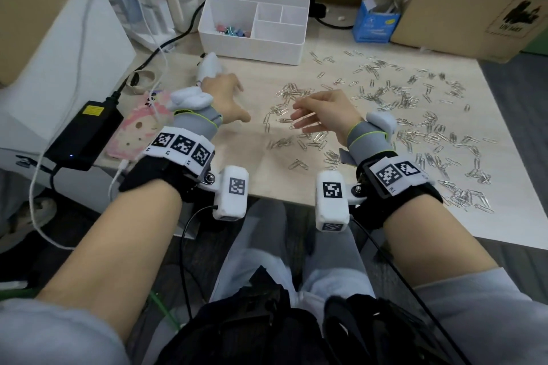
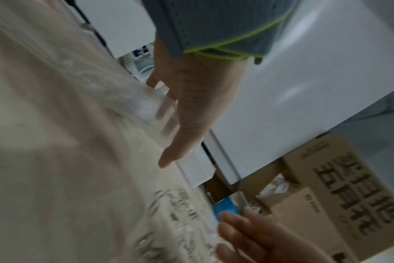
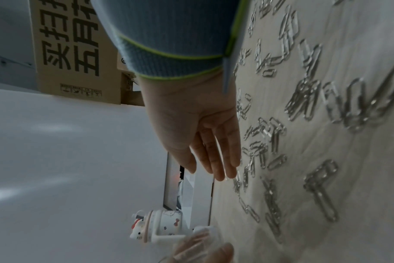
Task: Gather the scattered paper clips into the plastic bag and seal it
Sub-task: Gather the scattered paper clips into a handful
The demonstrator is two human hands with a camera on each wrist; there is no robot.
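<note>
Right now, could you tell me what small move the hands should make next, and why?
Probably the right hand should sweep the nearest paper clips toward the left hand: both hands hover open, nothing looks gathered, and a plastic bag cannot be clearly made out.

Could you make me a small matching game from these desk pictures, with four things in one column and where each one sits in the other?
Things:
1. silver metal paper clips
2. pastel-coloured binder clips
3. black rectangular power adapter
4. brown cardboard box printed PICO

Places:
A. far right corner of the desk
B. inside the white plastic organiser tray
C. left of the person's left hand, at the desk edge
D. scattered over the pale wooden desk top

Pairs: 1-D, 2-B, 3-C, 4-A
</note>
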